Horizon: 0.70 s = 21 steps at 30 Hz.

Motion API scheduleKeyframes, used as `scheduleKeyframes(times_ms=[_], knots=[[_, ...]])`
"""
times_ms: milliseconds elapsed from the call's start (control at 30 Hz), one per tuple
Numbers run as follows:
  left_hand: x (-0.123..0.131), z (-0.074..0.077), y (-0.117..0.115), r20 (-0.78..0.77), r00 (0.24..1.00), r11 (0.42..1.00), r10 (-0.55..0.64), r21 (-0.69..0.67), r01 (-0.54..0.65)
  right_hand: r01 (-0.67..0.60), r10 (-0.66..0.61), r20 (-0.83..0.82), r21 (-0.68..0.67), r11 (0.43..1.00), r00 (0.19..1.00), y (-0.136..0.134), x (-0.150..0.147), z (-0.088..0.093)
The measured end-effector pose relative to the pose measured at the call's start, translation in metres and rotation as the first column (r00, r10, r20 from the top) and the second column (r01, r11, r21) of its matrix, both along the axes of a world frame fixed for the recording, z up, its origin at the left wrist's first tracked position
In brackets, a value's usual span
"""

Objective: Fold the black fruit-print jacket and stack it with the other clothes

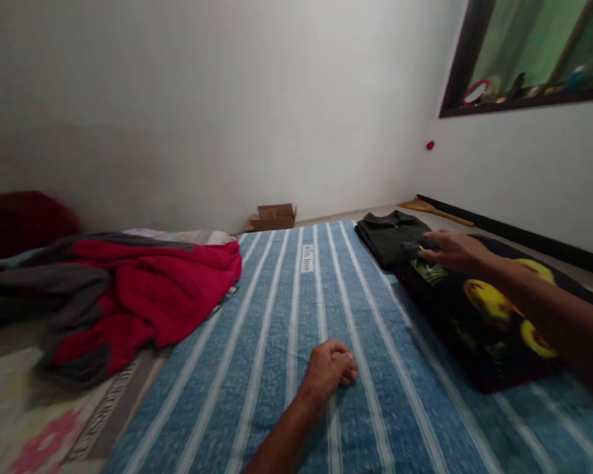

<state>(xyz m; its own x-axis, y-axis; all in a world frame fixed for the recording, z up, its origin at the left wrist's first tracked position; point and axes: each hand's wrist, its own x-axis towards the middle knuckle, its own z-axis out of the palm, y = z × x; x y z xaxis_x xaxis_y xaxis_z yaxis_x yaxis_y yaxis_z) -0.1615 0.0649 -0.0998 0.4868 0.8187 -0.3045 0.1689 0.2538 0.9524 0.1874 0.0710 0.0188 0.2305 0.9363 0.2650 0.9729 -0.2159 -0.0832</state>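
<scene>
My left hand rests on the blue-and-white striped sheet, its fingers curled in and nothing visible in them. At the right, my right hand reaches over a folded black garment printed with yellow round faces. Its thumb and fingers are stretched apart, slightly blurred; whether they touch the cloth I cannot tell. Just behind that garment lies a folded dark green garment with a collar. Part of the black garment is hidden under my right forearm.
A crumpled red and grey garment lies on the left over a flowered cloth. A cardboard box stands by the white wall. A wooden-coloured broom-like object lies on the floor at the back right, below a window.
</scene>
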Motion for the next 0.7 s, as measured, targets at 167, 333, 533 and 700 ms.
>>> scheduleKeyframes(times_ms=[167,333,533,700], knots=[[-0.016,-0.011,-0.006,0.096,0.992,0.996,0.084,-0.051,-0.079,-0.311,0.305,-0.101,-0.052,0.949,0.947,0.038,-0.100,-0.017],[-0.022,-0.025,-0.010,0.203,0.972,0.991,0.119,-0.091,-0.102,-0.429,0.404,-0.286,-0.030,0.903,0.869,0.052,-0.196,-0.089],[-0.028,-0.028,-0.009,0.263,0.961,0.988,0.086,-0.143,-0.049,-0.343,0.343,-0.141,0.027,0.939,0.929,0.055,-0.242,-0.179],[-0.025,-0.027,-0.009,0.051,0.991,0.975,0.124,-0.194,-0.112,-0.298,0.294,0.045,0.128,0.946,0.955,0.056,-0.246,-0.211]])
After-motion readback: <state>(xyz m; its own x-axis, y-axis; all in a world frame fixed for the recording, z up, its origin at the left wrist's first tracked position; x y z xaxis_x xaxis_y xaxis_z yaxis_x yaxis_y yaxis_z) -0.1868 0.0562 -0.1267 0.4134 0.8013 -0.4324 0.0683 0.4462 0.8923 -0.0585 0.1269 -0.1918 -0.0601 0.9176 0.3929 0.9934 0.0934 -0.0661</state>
